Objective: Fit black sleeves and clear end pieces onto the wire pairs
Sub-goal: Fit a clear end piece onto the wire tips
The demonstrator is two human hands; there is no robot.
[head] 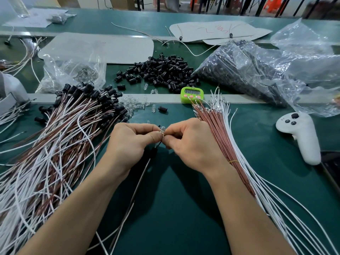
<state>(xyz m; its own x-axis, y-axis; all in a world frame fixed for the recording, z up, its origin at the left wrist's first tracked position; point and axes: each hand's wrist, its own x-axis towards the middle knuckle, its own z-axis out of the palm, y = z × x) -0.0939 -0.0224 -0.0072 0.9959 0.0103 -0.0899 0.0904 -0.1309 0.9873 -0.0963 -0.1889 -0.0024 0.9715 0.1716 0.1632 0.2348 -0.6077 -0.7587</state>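
My left hand (131, 142) and my right hand (187, 142) meet over the green mat, fingertips pinched together. Between them sits a small clear end piece (162, 130) at the tip of a wire pair (141, 178) that trails down toward me. A black sleeve (153, 151) rides on that pair just below my fingers. Which hand pinches the clear piece and which the wire tips I cannot tell exactly. Loose black sleeves (161, 70) lie heaped behind. Loose clear end pieces (136, 105) are scattered near the mat's far edge.
Wire pairs with sleeves fitted (60, 137) pile up at left. Bare pink and white wires (230, 144) fan out at right. A green timer (192, 94), a white controller (299, 137) and plastic bags of parts (257, 70) lie beyond.
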